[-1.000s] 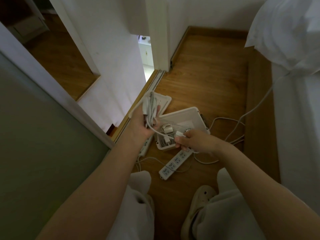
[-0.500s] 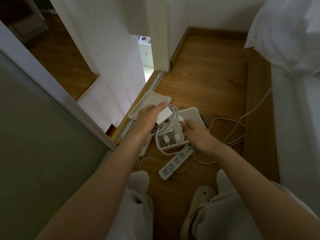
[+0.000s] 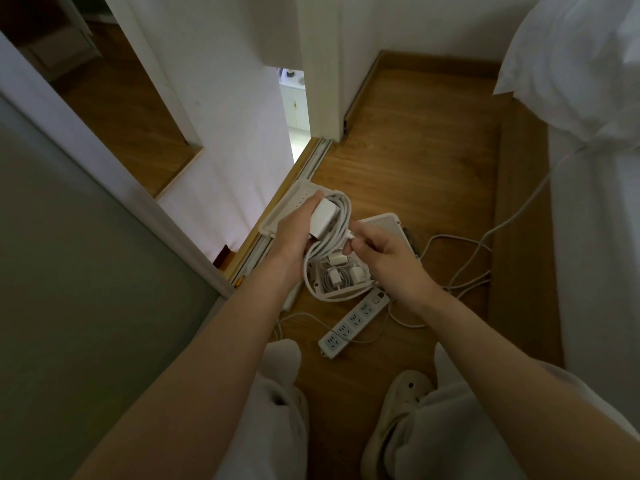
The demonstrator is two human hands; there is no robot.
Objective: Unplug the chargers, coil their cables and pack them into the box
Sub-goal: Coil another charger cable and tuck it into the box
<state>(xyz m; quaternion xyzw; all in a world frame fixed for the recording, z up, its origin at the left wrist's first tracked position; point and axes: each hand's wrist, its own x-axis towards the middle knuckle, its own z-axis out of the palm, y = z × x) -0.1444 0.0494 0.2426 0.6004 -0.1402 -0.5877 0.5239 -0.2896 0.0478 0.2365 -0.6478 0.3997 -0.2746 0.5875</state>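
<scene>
Holding a white charger (image 3: 323,218) between curled fingers and thumb, the left hand (image 3: 292,237) grips it together with the upper turns of its white cable (image 3: 343,214), which is wound into several loose loops. The loops rise just past that hand's fingertips and hang below it, and the lowest turn droops in front of the near edge of the box (image 3: 382,220). The right hand (image 3: 384,252) is just to the right of the left. It pinches the free end of the cable between thumb and forefinger, with the small plug tip showing at the pinch and the other fingers curled in. The two hands do not touch, and only the cable joins them.

Directly beneath both hands, the white box stands open on the wooden floor (image 3: 408,161). Inside it, below the right hand's pinch, lie other chargers (image 3: 334,277) with their own coiled leads. Beyond the left hand and partly hidden by it, a flat white lid (image 3: 299,197) lies by the door track. Nearer the person than the hands, a white power strip (image 3: 349,323) lies slantwise on the floor, its far end just beside the box. To the right of the right hand, a loose cord (image 3: 457,237) trails across the floor toward the white bed sheet (image 3: 588,237).
</scene>
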